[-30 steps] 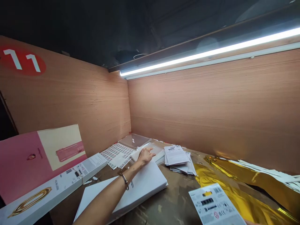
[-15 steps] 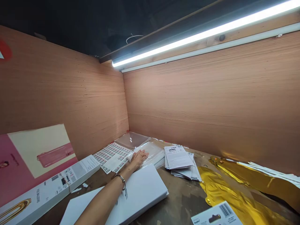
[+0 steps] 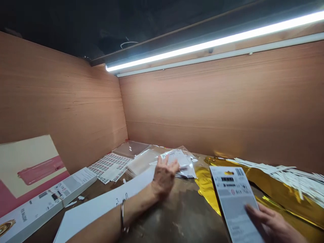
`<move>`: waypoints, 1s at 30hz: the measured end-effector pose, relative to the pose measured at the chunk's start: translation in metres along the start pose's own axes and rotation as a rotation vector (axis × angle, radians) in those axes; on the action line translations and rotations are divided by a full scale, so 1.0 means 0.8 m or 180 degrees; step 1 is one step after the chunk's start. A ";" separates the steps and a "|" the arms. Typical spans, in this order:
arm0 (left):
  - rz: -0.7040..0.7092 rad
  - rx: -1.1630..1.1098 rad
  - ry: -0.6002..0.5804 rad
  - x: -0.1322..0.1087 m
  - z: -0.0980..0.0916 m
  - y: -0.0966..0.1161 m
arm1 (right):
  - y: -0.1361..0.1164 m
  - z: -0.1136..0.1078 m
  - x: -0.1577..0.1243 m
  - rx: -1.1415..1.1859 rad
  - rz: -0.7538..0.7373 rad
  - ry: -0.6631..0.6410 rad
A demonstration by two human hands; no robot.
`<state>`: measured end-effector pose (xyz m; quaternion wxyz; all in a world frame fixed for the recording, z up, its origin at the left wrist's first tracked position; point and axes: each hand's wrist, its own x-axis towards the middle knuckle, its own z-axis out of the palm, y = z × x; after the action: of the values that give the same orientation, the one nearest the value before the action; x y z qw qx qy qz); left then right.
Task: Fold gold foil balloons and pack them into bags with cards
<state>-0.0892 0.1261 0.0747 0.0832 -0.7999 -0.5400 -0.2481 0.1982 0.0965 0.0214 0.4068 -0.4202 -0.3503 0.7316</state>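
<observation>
My left hand [image 3: 165, 177] is over the middle of the table, its fingers slightly blurred and bent onto a clear plastic bag [image 3: 186, 152]. That bag overlaps a pile of white printed cards [image 3: 191, 172]. At the lower right, my right hand [image 3: 274, 221] grips the edge of a white printed packaging card [image 3: 231, 189] with a hang hole at its top. The card is tilted upright, with its barcode side showing. Left of my left hand lies a stack of clear bags [image 3: 143, 162]. White sheets [image 3: 101, 206] are under my left forearm.
Gold foil balloons [image 3: 205, 182] spread over the right side, with white strips [image 3: 286, 172] behind them. Sticker sheets [image 3: 111, 165] lie in the left corner. A long white box [image 3: 60, 192] and pink-cream packaging [image 3: 37, 165] stand at the left. Wooden walls enclose the table.
My left hand has moved right from the bag stack, bringing a clear bag over the cards. My right hand has come into view with the packaging card raised. The view has turned right.
</observation>
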 end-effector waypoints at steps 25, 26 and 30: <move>-0.1942 -0.4480 -0.1904 -0.118 -0.001 0.141 | -0.067 0.003 -0.073 -0.1616 -0.0240 0.0028; -0.2080 -0.4520 -0.2021 -0.121 0.005 0.145 | -0.069 0.007 -0.071 -0.1679 -0.0282 0.0048; -0.2813 -0.5145 -0.2265 -0.131 0.043 0.154 | -0.074 0.024 -0.062 -0.1798 -0.0374 0.0060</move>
<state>0.0020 0.0038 0.0102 -0.7557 -0.3704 -0.4517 -0.2961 0.2146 0.0739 0.0959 0.3186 -0.5027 -0.5601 0.5763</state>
